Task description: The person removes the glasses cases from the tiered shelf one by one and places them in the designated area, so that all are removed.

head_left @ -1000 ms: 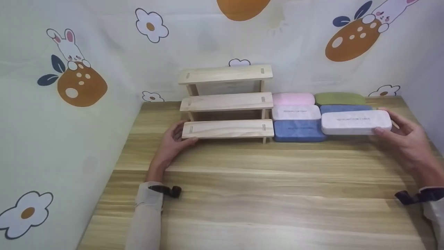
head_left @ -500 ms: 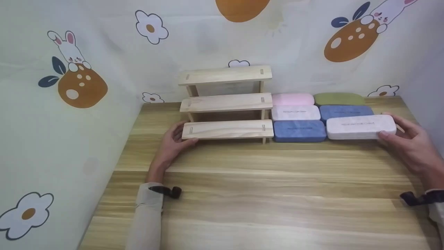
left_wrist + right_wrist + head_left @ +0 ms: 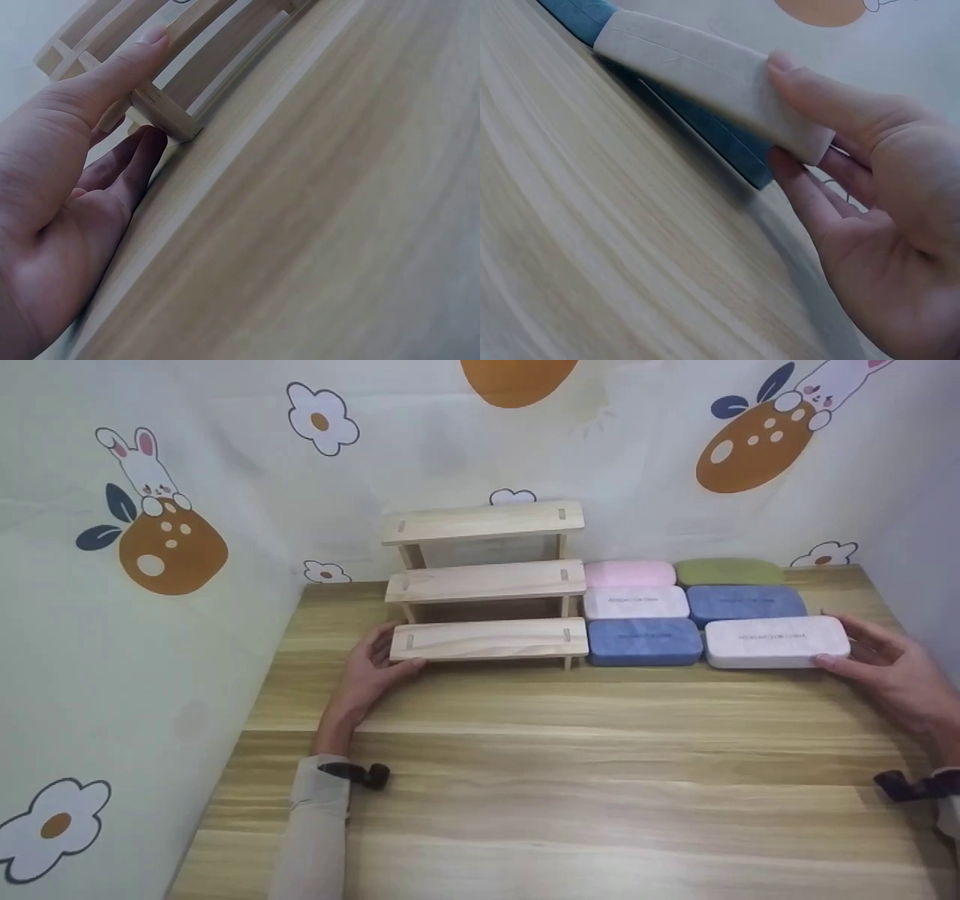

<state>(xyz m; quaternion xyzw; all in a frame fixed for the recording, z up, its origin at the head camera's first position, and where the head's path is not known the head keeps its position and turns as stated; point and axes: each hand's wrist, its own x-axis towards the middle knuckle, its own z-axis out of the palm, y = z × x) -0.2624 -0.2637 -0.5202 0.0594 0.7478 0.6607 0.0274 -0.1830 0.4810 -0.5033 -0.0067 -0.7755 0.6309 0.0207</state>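
Observation:
My right hand (image 3: 896,675) holds a white glasses case (image 3: 776,643) by its right end, thumb on the front edge. In the right wrist view the case (image 3: 697,71) is raised off the table at the held end, with fingers beneath. A blue glasses case (image 3: 645,642) lies just left of it, and another blue glasses case (image 3: 746,604) lies behind it. My left hand (image 3: 367,675) grips the left end of the lowest step of a three-step wooden display stand (image 3: 487,640). In the left wrist view its thumb lies along the step and the fingers are beside the leg.
Behind the blue cases lie another white glasses case (image 3: 636,603), a pink case (image 3: 628,574) and a green case (image 3: 729,572). The stand touches or nearly touches this group's left side. A patterned cloth wall (image 3: 435,435) closes off the back of the wooden table (image 3: 540,780).
My right hand has lowered the white glasses case and drawn it toward the front, uncovering the blue case behind. The left hand has kept its grip on the stand.

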